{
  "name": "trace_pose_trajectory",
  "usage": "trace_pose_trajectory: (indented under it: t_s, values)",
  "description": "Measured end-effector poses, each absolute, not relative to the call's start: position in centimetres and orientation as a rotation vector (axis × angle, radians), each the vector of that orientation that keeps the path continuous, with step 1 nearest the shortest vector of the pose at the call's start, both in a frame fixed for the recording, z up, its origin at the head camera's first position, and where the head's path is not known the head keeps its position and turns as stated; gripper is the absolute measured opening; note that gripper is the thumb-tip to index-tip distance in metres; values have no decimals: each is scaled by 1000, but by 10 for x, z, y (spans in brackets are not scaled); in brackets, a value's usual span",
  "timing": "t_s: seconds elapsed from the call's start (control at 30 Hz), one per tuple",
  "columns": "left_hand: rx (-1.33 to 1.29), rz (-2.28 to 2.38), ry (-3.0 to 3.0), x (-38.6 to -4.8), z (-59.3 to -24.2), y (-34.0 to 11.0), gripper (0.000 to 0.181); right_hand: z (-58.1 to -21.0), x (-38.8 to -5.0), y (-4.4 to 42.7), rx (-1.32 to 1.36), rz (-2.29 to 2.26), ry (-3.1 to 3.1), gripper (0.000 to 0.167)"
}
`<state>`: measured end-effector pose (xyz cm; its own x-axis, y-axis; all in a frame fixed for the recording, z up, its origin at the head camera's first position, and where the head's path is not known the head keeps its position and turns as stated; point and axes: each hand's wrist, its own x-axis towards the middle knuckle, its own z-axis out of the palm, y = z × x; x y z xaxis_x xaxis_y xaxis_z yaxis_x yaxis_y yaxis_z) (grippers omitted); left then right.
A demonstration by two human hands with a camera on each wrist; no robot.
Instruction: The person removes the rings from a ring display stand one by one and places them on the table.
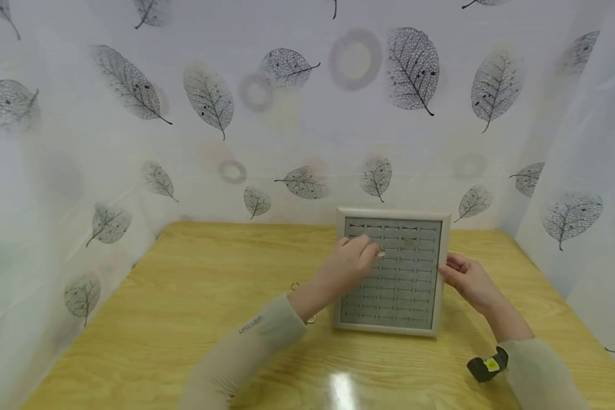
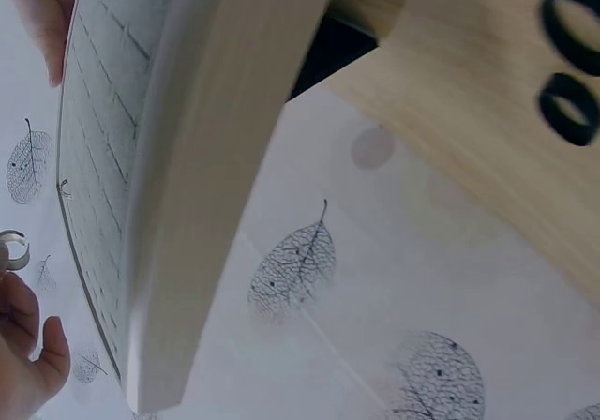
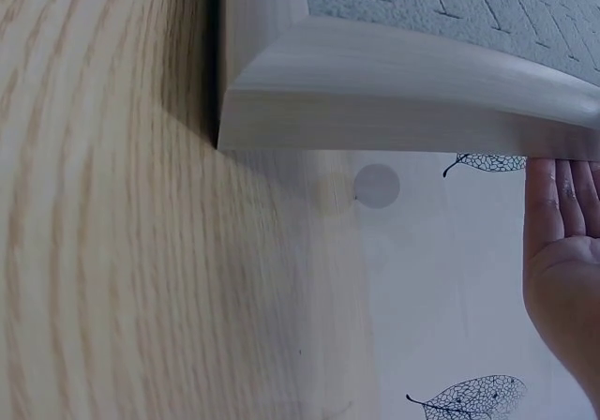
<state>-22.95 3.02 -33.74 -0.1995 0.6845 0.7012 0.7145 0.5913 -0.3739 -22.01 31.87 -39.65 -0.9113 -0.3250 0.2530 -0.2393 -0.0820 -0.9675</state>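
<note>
A ring display board [image 1: 409, 285], grey padded with rows of slits inside a pale frame, stands upright on the table. My left hand [image 1: 352, 263] is in front of its upper left part and pinches a silver ring [image 2: 16, 251], which appears in the head view near the slits. With the thumb at the front and fingers toward the back, my right hand [image 1: 468, 283] grips the frame's right edge; its fingers also show against the frame in the right wrist view [image 3: 562, 242]. Another small ring [image 2: 65, 189] sits in the board.
Left of the board, rings lie on the wooden table [image 1: 195, 296], partly hidden by the left forearm. Two dark-looking rings [image 2: 569, 109] show in the left wrist view. A black wrist device [image 1: 487, 365] is on the right arm. Leaf-print curtain [image 1: 287, 125] surrounds the table.
</note>
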Motion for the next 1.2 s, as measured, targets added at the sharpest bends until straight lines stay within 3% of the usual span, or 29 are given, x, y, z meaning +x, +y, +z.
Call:
trace_pose_trajectory:
  t_s: [0.47,0.7,0.8,1.03,1.2]
  values:
    - [-1204,-100,-2040,-209,-371,-43,10,-392,-219,315,-556,-2167,2092,30]
    - [-1231,-21,-1975,-203,-387,-64,37,-392,-219,316,-585,-2189,2050,31]
    - [-1278,20,-1971,-201,-393,-69,39,-392,-220,317,-602,-2189,2047,32]
    - [-1363,218,-2066,-195,-402,-75,6,-392,-220,318,-627,-2189,2021,33]
    - [-1400,390,-2113,-192,-409,-77,8,-391,-220,316,-627,-2189,2021,32]
